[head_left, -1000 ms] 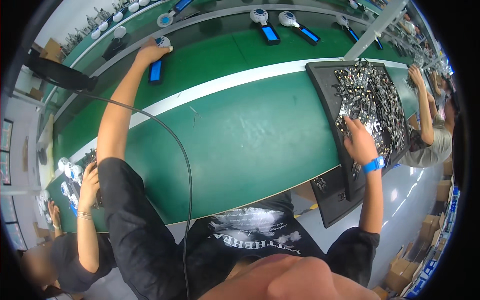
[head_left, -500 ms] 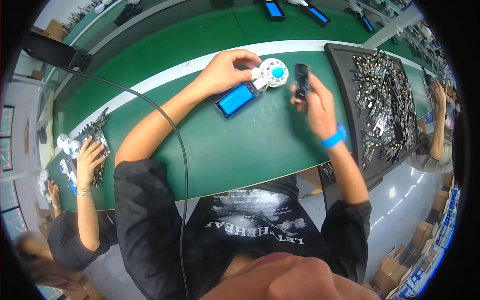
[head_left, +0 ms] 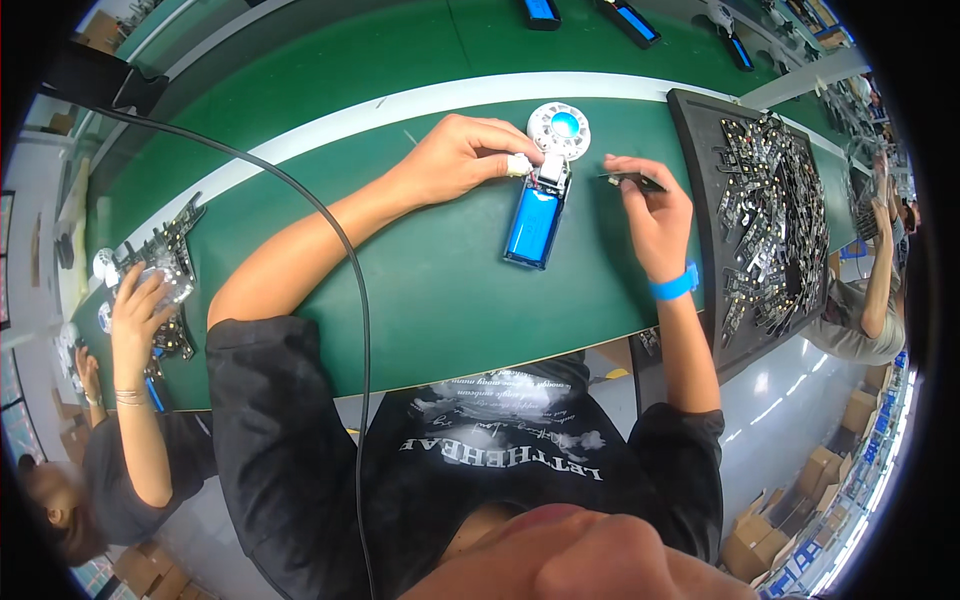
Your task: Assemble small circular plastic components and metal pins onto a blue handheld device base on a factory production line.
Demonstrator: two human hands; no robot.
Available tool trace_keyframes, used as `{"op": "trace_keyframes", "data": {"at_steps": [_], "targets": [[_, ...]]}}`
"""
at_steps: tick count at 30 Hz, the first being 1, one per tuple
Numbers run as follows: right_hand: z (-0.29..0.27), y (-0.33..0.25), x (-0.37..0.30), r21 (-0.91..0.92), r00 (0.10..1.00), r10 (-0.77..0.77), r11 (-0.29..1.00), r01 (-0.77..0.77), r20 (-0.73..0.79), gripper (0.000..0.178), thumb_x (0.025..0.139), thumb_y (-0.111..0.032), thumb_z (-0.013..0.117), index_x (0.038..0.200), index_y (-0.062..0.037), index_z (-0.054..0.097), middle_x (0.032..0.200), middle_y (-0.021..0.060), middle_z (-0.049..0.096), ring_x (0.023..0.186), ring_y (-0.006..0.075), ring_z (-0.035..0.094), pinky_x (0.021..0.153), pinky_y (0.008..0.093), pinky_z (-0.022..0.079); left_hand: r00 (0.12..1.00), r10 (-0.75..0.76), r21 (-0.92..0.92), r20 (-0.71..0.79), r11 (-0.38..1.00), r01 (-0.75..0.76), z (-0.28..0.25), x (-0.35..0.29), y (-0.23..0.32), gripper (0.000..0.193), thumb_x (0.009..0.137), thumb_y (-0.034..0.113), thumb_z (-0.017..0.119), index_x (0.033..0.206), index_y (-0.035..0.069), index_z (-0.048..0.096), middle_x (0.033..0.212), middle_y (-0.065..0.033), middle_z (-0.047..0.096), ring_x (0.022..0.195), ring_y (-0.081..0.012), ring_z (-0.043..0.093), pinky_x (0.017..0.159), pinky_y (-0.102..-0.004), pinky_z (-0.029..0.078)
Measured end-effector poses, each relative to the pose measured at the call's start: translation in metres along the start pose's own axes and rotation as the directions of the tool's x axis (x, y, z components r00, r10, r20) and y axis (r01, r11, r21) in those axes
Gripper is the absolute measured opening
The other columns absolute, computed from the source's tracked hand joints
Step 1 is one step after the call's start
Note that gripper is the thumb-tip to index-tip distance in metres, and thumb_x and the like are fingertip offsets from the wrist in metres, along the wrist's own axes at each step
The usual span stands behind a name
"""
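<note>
On the green bench lies a part-assembled handheld fan (head_left: 535, 225), with a round white vented head, a blue centre and a blue battery exposed in its dark open handle. My left hand (head_left: 462, 158) grips it at the white neck, thumb and fingers closed there; something white covers the thumb tip. Thin wires show beside the neck. To the right of the fan, my right hand (head_left: 660, 220) pinches a small dark circuit board (head_left: 640, 182), held nearly edge-on above the bench and apart from the fan.
A black tray (head_left: 692, 150) heaped with circuit boards (head_left: 770, 230) stands at the right. A black cable (head_left: 350, 260) hangs across my left side. Beyond the white rail (head_left: 400, 103) lie more fans (head_left: 630, 22). At the left, a co-worker's hand (head_left: 140, 310) is over boards.
The fan has turned from slanted to nearly upright in view, its battery end swinging right. My right hand has lowered slightly and tilted the circuit board from face-on to nearly edge-on.
</note>
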State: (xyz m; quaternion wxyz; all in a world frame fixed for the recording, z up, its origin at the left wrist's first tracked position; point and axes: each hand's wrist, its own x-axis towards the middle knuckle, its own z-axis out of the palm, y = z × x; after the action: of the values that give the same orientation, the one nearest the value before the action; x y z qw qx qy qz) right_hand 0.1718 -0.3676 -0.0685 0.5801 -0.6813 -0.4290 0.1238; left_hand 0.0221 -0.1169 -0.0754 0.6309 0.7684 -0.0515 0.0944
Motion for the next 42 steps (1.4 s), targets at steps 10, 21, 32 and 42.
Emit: {"op": "trace_keyframes", "data": {"at_steps": [10, 21, 32, 42], "targets": [[0.011, -0.036, -0.014, -0.136, 0.989, -0.093, 0.988, 0.077, -0.117, 0.009, 0.093, 0.010, 0.066, 0.101, 0.0071, 0.062, 0.110, 0.0133, 0.067, 0.103, 0.0221, 0.071, 0.085, 0.0295, 0.059, 0.978, -0.032, -0.096, -0.205, 0.995, 0.013, 0.029, -0.003, 0.009, 0.018, 0.091, 0.004, 0.070, 0.107, 0.002, 0.077, 0.097, -0.0086, 0.077, 0.085, -0.0142, 0.071, 0.080, -0.0290, 0.057], [0.052, -0.026, -0.005, -0.038, 0.965, -0.262, 0.965, 0.261, -0.005, 0.022, 0.092, 0.014, 0.060, 0.100, -0.0002, 0.045, 0.129, 0.0251, 0.063, 0.118, 0.0298, 0.067, 0.091, 0.0359, 0.059, 0.915, 0.322, 0.523, -0.244, 0.838, -0.156, 0.024, -0.004, 0.023, 0.012, 0.084, 0.016, 0.079, 0.090, 0.006, 0.077, 0.080, -0.0075, 0.074, 0.067, -0.0216, 0.072, 0.060, -0.0311, 0.056], [0.050, -0.025, -0.015, -0.187, 0.921, -0.372, 0.903, 0.388, 0.114, 0.027, 0.089, 0.016, 0.061, 0.102, -0.0013, 0.045, 0.132, 0.0277, 0.061, 0.124, 0.0360, 0.064, 0.100, 0.0410, 0.056, 0.821, 0.571, 0.815, -0.018, 0.484, -0.319, 0.020, -0.007, 0.025, 0.016, 0.079, 0.021, 0.078, 0.079, 0.013, 0.064, 0.073, -0.0016, 0.070, 0.068, -0.0205, 0.070, 0.057, -0.0341, 0.054], [0.053, -0.024, -0.018, -0.167, 0.926, -0.363, 0.911, 0.376, 0.102, 0.027, 0.088, 0.016, 0.062, 0.101, -0.0012, 0.045, 0.131, 0.0281, 0.062, 0.125, 0.0379, 0.064, 0.100, 0.0420, 0.057, 0.840, 0.543, 0.828, -0.014, 0.477, -0.295, 0.025, -0.007, 0.029, 0.018, 0.078, 0.021, 0.079, 0.078, 0.013, 0.062, 0.070, -0.0017, 0.068, 0.066, -0.0204, 0.069, 0.056, -0.0339, 0.052]]}}
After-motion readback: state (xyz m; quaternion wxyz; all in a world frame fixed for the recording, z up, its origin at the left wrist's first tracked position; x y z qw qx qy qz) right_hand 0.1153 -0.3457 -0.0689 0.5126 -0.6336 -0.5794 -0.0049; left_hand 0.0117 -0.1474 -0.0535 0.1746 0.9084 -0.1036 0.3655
